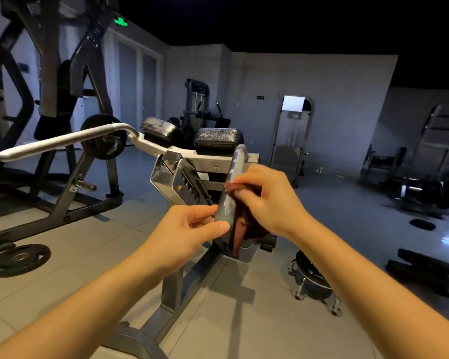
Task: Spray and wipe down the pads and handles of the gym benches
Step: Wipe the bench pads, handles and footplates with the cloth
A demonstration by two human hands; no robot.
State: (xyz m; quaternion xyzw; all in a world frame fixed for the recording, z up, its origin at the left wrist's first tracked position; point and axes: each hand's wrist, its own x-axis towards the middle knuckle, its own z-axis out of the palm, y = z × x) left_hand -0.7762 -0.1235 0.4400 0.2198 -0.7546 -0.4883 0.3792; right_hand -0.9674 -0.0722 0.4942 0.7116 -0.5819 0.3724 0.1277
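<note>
Two hands on one handle here. The left hand [192, 229] has the lower end of the near handle [225, 207] in its grip, thumb on top and fingers curled underneath, pinching the bar. The right hand [267, 200] is just above it on the same bar. Its grip is closed on a dark reddish-brown cloth [246, 229], pressed against the right side of the handle, and the rest of the cloth hangs down below the hand. The handle is a grey tube tilted up and away, with whitish scuffed patches near the left thumb.

It belongs to a silver-framed bench machine [166, 174] standing on the tiled floor [244, 320]. Its twin, the far handle [57, 142], sticks out to the left, long and pale. Two black pads [161, 129] sit side by side on top of the frame, beyond the hands, both looking cracked and worn.

Other stuff: a black weight plate [18, 259] lies flat on the floor at the left, a loaded plate [104, 137] hangs on the dark rack behind the far handle, and a little wheeled stool [311, 278] sits near the machine's base on the right.

As for writing, a green lit sign [121, 22] glows above the doors and a small dark plaque [260, 97] is on the back wall, both too blurred to read.
</note>
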